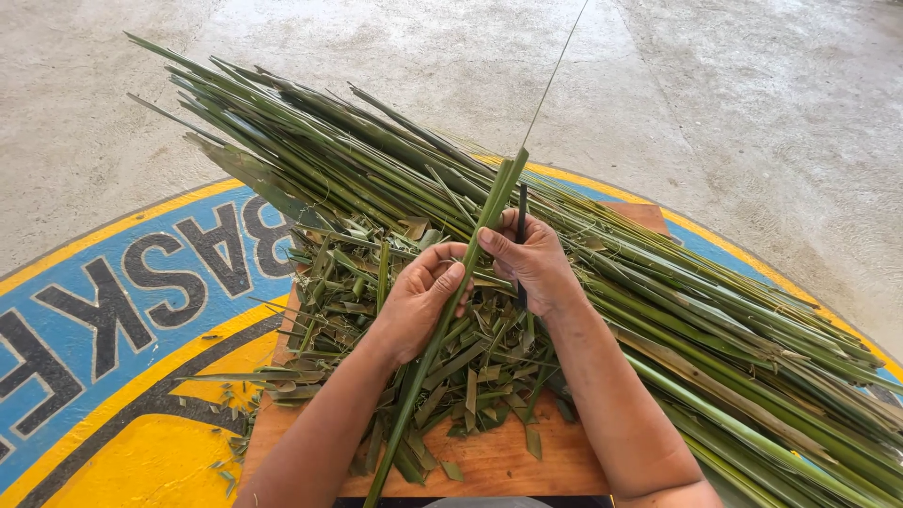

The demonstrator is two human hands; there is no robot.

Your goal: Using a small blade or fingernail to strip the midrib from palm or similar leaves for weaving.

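Wooden board (489, 461) on painted concrete floor (752, 94)

A long green leaf stalk (442, 329) slants upward, gripped mid-length.

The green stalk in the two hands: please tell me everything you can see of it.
The stalk is long, slim, green and plant-like, with folded leaf layers. It slants from the bottom edge of the view up to a tip where a thin, pale rib runs on upward. The left hand grips its middle; the right hand pinches it higher up, beside a dark narrow blade-like piece. It passes over leaf scraps on a wooden board.
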